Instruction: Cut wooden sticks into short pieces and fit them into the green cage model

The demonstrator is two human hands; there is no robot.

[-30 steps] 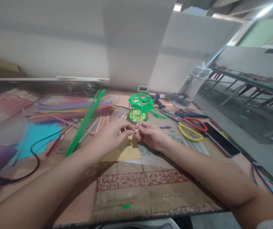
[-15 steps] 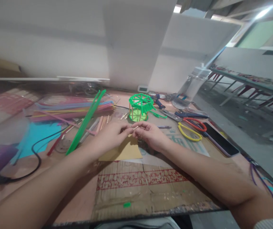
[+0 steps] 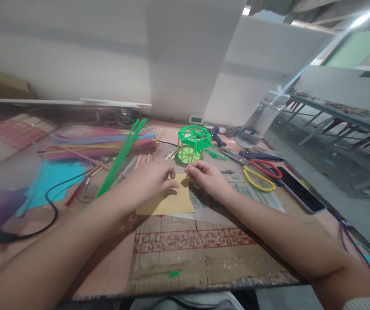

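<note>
Above a yellow sheet of paper (image 3: 168, 202), my left hand (image 3: 149, 183) has its thumb and forefinger apart, with nothing visible between them. My right hand (image 3: 206, 177) is closed in a pinch at the sheet's right edge. Whatever its fingertips hold is too small or hidden to make out. Just behind the hands stands a small round frame (image 3: 194, 144), with a green spoked top and base joined by thin orange-brown posts. Short pale sticks (image 3: 171, 155) lie to its left. A pen (image 3: 227, 172) rests beyond my right hand.
Scissors (image 3: 259, 186) with red and yellow handles lie right, beside a phone (image 3: 301, 189). Long green strips (image 3: 120, 161) slant up at left, near a black cable (image 3: 55, 211) and purple tool (image 3: 2, 211). A clear container (image 3: 260, 118) stands behind. Cardboard (image 3: 172, 258) covers the front.
My hands have moved apart. A short pale stick was visible between their fingertips before; now my left fingers have come away and my right hand remains pinched. The view has shifted slightly.
</note>
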